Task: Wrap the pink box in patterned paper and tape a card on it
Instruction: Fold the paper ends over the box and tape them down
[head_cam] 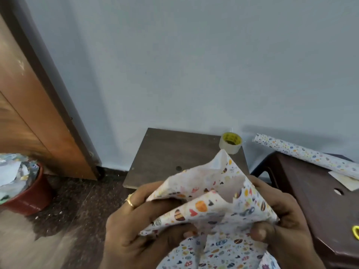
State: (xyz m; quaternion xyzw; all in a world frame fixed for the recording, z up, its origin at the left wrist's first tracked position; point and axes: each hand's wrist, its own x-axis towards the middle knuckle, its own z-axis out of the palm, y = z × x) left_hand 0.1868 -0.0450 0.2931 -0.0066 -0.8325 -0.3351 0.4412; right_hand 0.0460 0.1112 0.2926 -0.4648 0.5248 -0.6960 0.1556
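Both my hands hold a bundle of white patterned paper [211, 200] up in front of me, its loose flaps folded inward and one corner pointing up. My left hand [134, 224], with a gold ring, grips the paper's left side. My right hand [279, 216] grips the right side, thumb pressing the front edge. The pink box is hidden inside the paper. A clear tape roll with a yellow core [230, 143] stands on the small dark wooden table [167, 158] behind the paper. A pale card [345, 180] lies on the brown stool at the right.
A roll of the same patterned paper [303, 152] lies across the brown plastic stool [314, 206]. A yellow object [355, 232] shows at the stool's right edge. A red bin with paper scraps [21, 185] stands at the left by a wooden door [35, 105]. A grey wall rises behind.
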